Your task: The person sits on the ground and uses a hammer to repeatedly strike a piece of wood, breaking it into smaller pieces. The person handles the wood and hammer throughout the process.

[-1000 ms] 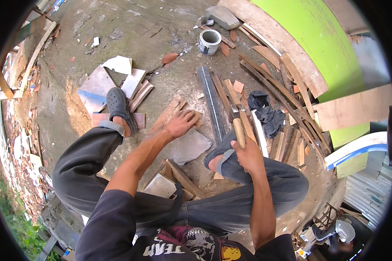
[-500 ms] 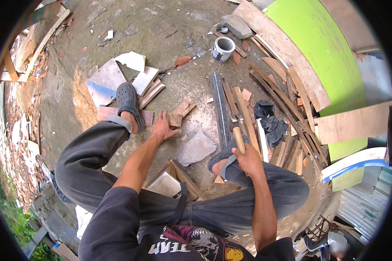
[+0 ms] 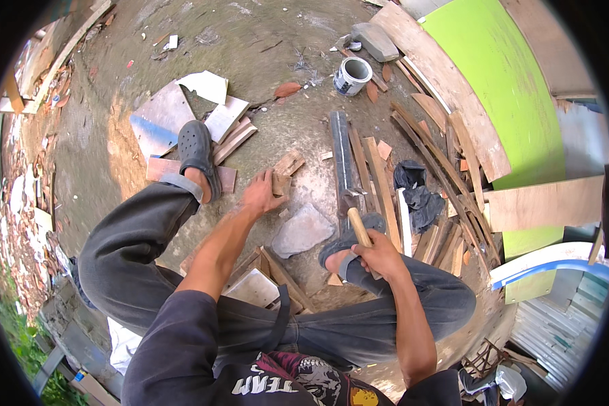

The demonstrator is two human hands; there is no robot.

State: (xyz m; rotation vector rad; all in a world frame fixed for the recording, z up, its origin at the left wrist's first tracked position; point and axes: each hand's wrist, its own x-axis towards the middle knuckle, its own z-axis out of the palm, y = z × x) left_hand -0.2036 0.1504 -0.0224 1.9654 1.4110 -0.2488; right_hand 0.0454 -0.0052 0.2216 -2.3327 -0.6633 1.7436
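My left hand (image 3: 259, 195) grips a small wooden block (image 3: 281, 185), with the fingers along its left side and the thumb at its near edge. Another short wood piece (image 3: 290, 162) lies against the block's far side. In my right hand (image 3: 380, 256) is a hammer (image 3: 360, 227), held by its pale wooden handle. Its metal head hangs above the near part of a long dark bar (image 3: 340, 142), right of the block. Between my hands a flat grey stone (image 3: 303, 231) rests on the ground.
Long wood strips (image 3: 380, 169) lie beside the bar, near a black plastic bag (image 3: 423, 203). An open paint can (image 3: 352, 76) stands farther off. Board scraps (image 3: 162, 122) surround my left shoe (image 3: 196, 152). Wood offcuts (image 3: 287, 274) lie between my legs. A green panel (image 3: 497, 74) leans at right.
My right hand has shifted slightly left, and the hammer has swung left toward the dark bar. The left hand has moved a little right, and the block in it has turned.
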